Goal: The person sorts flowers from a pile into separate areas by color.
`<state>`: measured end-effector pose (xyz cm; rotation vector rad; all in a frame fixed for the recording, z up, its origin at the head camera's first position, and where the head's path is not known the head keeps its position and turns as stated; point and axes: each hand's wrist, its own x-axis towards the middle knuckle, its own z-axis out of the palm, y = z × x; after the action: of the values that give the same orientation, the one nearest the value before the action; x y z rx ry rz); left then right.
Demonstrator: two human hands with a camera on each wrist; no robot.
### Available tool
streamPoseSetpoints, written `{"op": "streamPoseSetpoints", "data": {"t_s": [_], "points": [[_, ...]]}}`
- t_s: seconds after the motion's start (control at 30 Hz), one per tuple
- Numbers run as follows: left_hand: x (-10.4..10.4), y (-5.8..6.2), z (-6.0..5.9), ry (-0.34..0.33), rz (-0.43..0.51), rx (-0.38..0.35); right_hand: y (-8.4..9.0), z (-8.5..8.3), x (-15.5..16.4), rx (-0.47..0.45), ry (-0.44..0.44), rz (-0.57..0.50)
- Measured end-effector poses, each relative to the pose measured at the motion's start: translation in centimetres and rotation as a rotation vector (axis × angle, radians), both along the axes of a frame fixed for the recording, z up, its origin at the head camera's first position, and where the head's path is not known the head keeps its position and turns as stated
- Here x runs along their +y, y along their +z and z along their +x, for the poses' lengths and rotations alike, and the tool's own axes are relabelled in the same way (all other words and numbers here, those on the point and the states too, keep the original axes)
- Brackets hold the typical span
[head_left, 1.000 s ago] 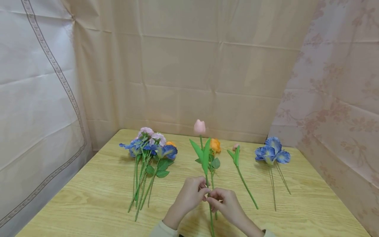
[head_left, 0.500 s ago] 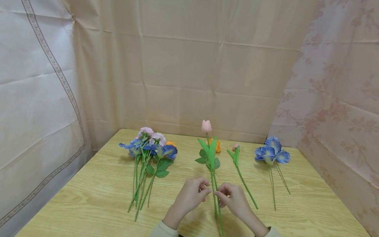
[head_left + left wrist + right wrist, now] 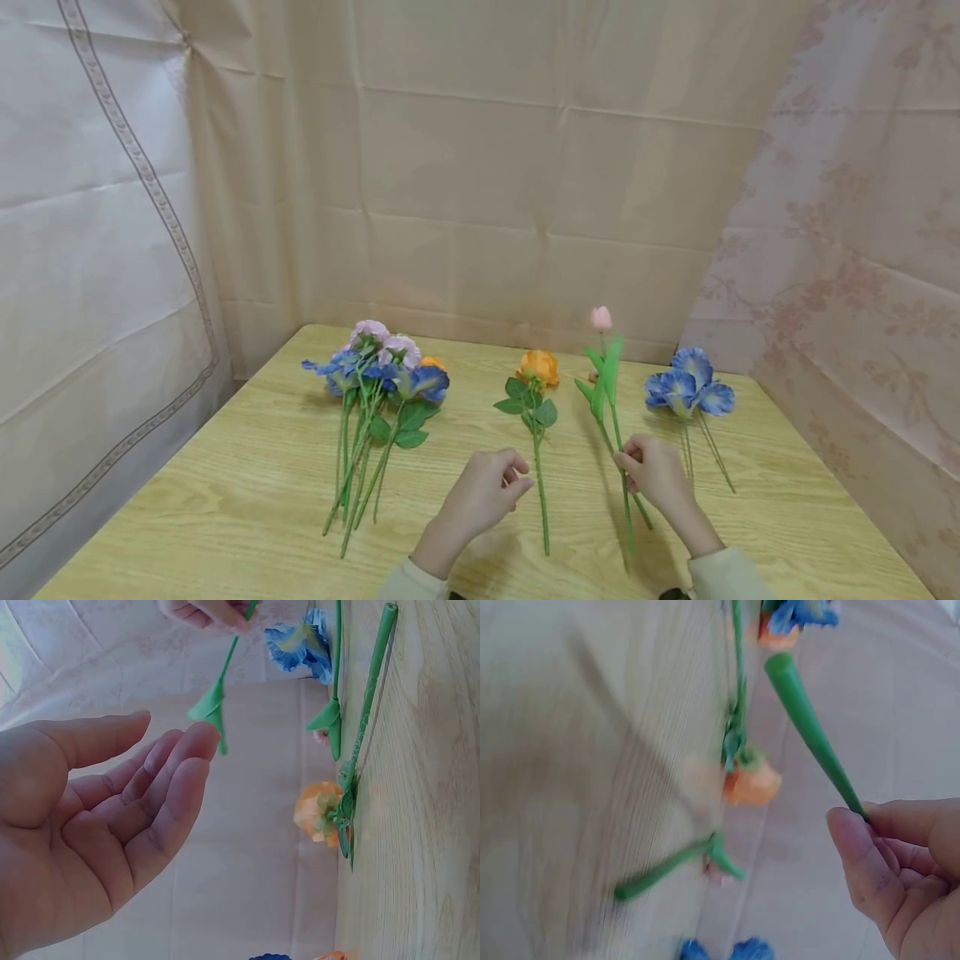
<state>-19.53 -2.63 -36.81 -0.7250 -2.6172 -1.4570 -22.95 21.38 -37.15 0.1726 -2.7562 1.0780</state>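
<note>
A wood-grained table bears, at the left, a mixed bunch of flowers; a pink tulip is raised above the surface between blue flowers at the right and an orange flower at the middle, just over a second tulip lying flat. The right hand pinches the raised stem between thumb and fingers. The left hand, fingers loosely curved and thumb set apart, hovers beside the orange flower's stem.
</note>
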Motion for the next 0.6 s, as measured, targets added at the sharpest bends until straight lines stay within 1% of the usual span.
{"op": "streamPoseSetpoints", "data": {"t_s": [0.07,0.27,0.5,0.6], "points": [[0.0,0.0,0.0,0.001,-0.007,-0.001,-0.1,-0.3,0.8,-0.017,-0.003,0.028],[0.0,0.0,-0.1,-0.006,-0.027,-0.007,-0.7,-1.3,2.6,-0.082,-0.016,0.061],[-0.1,-0.1,0.0,-0.012,-0.046,0.000,-1.7,-2.3,3.7,-0.155,-0.019,0.125],[-0.2,-0.1,0.0,-0.012,-0.056,0.000,-2.1,-2.6,3.9,-0.159,-0.030,0.163]]}}
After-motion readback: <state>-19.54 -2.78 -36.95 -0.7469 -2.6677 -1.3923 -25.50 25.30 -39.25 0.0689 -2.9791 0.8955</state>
